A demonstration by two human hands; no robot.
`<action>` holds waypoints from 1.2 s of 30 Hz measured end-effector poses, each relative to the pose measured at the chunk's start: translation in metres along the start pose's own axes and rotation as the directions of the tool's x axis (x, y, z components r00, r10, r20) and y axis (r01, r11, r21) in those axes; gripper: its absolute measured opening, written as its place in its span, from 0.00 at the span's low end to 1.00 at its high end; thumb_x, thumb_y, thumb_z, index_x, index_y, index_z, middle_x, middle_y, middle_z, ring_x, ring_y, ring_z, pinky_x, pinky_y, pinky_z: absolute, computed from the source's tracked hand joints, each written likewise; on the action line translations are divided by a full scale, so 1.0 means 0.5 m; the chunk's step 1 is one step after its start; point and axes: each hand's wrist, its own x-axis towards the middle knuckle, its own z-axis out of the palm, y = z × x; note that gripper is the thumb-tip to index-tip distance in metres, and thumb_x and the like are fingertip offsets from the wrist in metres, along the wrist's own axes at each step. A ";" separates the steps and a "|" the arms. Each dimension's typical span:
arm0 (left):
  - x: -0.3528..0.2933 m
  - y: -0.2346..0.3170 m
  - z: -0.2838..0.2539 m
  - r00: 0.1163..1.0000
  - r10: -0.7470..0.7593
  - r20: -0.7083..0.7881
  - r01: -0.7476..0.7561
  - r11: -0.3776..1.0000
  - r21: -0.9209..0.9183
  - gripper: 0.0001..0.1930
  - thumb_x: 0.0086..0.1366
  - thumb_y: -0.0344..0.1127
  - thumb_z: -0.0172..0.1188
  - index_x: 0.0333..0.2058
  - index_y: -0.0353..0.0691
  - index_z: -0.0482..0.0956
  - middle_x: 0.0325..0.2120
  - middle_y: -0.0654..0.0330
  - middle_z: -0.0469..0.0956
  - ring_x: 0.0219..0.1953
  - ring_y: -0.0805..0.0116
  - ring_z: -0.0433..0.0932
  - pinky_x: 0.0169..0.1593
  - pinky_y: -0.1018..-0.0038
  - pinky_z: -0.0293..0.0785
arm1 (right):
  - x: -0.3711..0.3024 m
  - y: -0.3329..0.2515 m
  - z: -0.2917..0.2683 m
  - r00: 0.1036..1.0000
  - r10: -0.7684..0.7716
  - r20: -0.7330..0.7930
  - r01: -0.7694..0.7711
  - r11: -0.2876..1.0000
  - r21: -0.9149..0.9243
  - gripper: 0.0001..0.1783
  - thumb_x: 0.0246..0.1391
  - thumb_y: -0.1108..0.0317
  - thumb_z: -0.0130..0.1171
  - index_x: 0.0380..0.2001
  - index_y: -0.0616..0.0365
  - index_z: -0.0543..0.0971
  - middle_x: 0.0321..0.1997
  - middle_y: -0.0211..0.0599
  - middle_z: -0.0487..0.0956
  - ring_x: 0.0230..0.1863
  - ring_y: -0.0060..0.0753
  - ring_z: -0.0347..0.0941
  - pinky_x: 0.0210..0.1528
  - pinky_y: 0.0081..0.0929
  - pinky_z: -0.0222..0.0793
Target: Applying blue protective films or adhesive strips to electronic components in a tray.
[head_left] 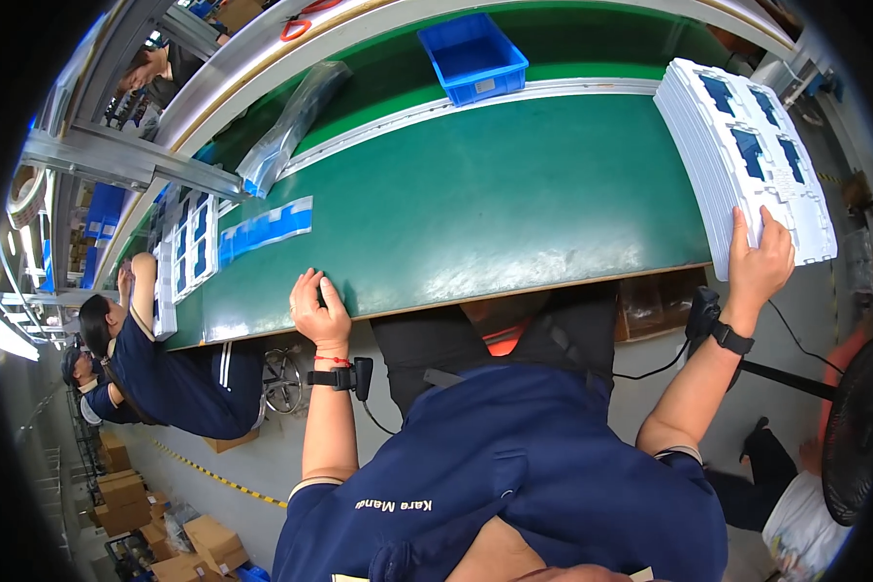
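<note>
My right hand (759, 262) grips the near corner of a tall stack of white moulded trays (747, 145) with blue inserts, standing at the right end of the green table (475, 204). My left hand (317, 310) rests on the table's near edge, fingers curled over it and holding nothing. Both wrists wear black bands with cables.
A blue plastic bin (473, 56) sits on the far conveyor belt. A clear plastic bag (291, 121) lies at the back left, with blue strips (262, 228) near it. A co-worker in dark blue (155, 369) sits at the left beside more white trays (179, 252). A black fan (858, 427) stands at the right.
</note>
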 end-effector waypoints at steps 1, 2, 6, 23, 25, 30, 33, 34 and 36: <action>-0.001 -0.001 -0.002 1.000 0.002 0.003 -0.002 1.000 0.009 0.10 0.60 0.35 0.54 0.35 0.36 0.80 0.39 0.51 0.79 0.46 0.49 0.74 0.51 0.60 0.68 | 0.000 -0.001 0.001 1.000 -0.006 -0.006 0.006 1.000 0.006 0.21 0.45 0.51 0.66 0.37 0.54 0.81 0.35 0.33 0.77 0.36 0.41 0.72 0.40 0.35 0.65; 0.001 0.000 -0.002 1.000 -0.003 0.005 0.003 1.000 0.009 0.10 0.60 0.35 0.54 0.35 0.36 0.80 0.39 0.51 0.79 0.46 0.49 0.74 0.51 0.60 0.68 | 0.003 -0.002 0.004 1.000 -0.012 -0.015 0.012 1.000 0.012 0.20 0.45 0.51 0.66 0.37 0.53 0.81 0.35 0.33 0.77 0.36 0.41 0.72 0.39 0.35 0.65; 0.004 0.001 -0.001 1.000 -0.001 0.013 0.001 1.000 0.006 0.10 0.60 0.34 0.54 0.35 0.36 0.80 0.39 0.51 0.79 0.46 0.49 0.74 0.51 0.60 0.68 | 0.002 0.001 0.007 1.000 0.004 0.016 -0.004 1.000 0.007 0.20 0.45 0.51 0.66 0.37 0.53 0.82 0.34 0.33 0.78 0.35 0.40 0.72 0.39 0.35 0.66; 0.002 0.006 -0.011 0.999 0.003 0.047 -0.003 1.000 -0.011 0.11 0.61 0.35 0.52 0.35 0.34 0.79 0.39 0.49 0.78 0.46 0.47 0.74 0.52 0.59 0.66 | 0.004 -0.005 0.016 1.000 0.006 -0.031 -0.007 0.999 -0.036 0.18 0.43 0.52 0.68 0.34 0.52 0.82 0.32 0.32 0.79 0.33 0.38 0.73 0.36 0.33 0.67; 0.006 0.007 -0.009 0.999 0.011 0.033 -0.011 1.000 0.001 0.12 0.61 0.35 0.52 0.35 0.34 0.79 0.39 0.49 0.78 0.46 0.47 0.74 0.52 0.59 0.67 | 0.008 -0.007 0.011 0.999 -0.008 -0.050 0.006 0.999 -0.042 0.18 0.43 0.52 0.68 0.34 0.52 0.82 0.32 0.32 0.79 0.33 0.38 0.73 0.36 0.33 0.67; 0.010 0.016 -0.003 0.997 -0.018 0.070 0.019 1.000 -0.016 0.10 0.60 0.32 0.52 0.35 0.33 0.79 0.40 0.47 0.78 0.46 0.46 0.74 0.52 0.59 0.67 | 0.005 -0.004 0.006 0.997 -0.033 -0.066 0.032 0.999 -0.014 0.19 0.41 0.55 0.68 0.34 0.54 0.80 0.32 0.35 0.78 0.32 0.42 0.72 0.36 0.35 0.64; 0.009 0.009 -0.010 0.995 -0.029 0.091 0.031 0.999 -0.020 0.11 0.61 0.31 0.51 0.36 0.32 0.79 0.41 0.45 0.78 0.46 0.45 0.74 0.53 0.58 0.67 | 0.008 -0.018 -0.009 0.999 0.037 0.009 -0.038 0.998 0.056 0.21 0.38 0.57 0.69 0.37 0.55 0.79 0.35 0.38 0.78 0.36 0.44 0.72 0.39 0.37 0.63; 0.007 0.008 -0.013 0.995 -0.026 0.096 0.028 0.999 -0.017 0.11 0.62 0.31 0.50 0.36 0.31 0.79 0.41 0.45 0.77 0.46 0.45 0.73 0.53 0.58 0.66 | 0.010 -0.023 -0.014 0.999 0.032 0.034 -0.035 0.993 0.109 0.22 0.38 0.58 0.70 0.38 0.56 0.79 0.35 0.39 0.77 0.37 0.44 0.71 0.40 0.36 0.63; 0.004 0.000 -0.027 0.994 -0.024 0.103 0.025 1.000 -0.009 0.12 0.63 0.31 0.49 0.37 0.30 0.78 0.42 0.44 0.77 0.47 0.45 0.73 0.53 0.58 0.66 | 0.020 -0.023 -0.031 0.989 0.076 0.130 -0.112 0.949 0.294 0.24 0.38 0.60 0.69 0.40 0.59 0.78 0.34 0.40 0.77 0.38 0.42 0.72 0.43 0.35 0.63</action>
